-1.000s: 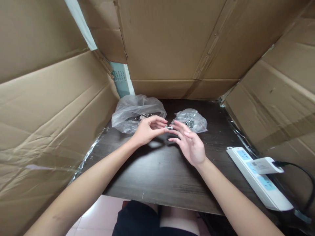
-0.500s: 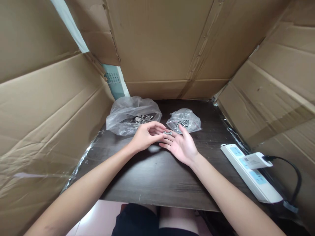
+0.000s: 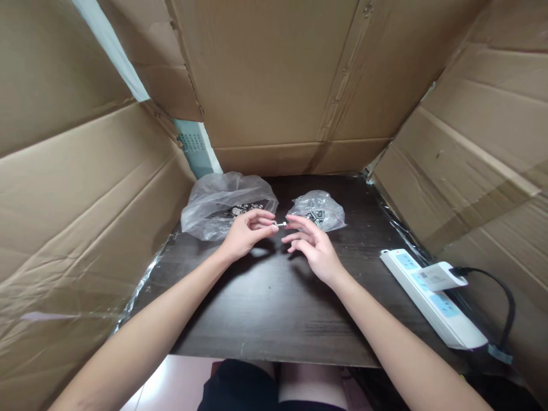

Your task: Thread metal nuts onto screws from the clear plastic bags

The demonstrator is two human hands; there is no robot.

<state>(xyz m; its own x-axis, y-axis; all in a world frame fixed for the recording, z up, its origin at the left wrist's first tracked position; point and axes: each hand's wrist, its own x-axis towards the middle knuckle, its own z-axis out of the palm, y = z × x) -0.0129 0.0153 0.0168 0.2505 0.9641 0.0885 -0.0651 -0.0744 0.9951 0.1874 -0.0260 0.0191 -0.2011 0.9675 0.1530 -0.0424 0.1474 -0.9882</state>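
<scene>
A small silvery bolt (image 3: 280, 224) lies level between my hands, above the dark table (image 3: 274, 297). My left hand (image 3: 248, 233) pinches its left end between thumb and fingertips. At its right end, my right hand (image 3: 314, 245) has its fingers apart, the index fingertip close to the bolt head. Behind my left hand sits a large clear plastic bag (image 3: 205, 211) with metal parts (image 3: 246, 209) in its mouth. A smaller clear bag (image 3: 329, 208), also with metal parts, lies behind my right hand.
Cardboard walls (image 3: 282, 74) close in the table at the back and both sides. A white power strip (image 3: 458, 328) with a plugged-in white adapter (image 3: 443, 277) and black cable (image 3: 511, 302) lies along the right side.
My right hand has turned from palm up, under the bolt, to the bolt's right side with fingers apart. My left hand still holds the bolt, now a little farther left.
</scene>
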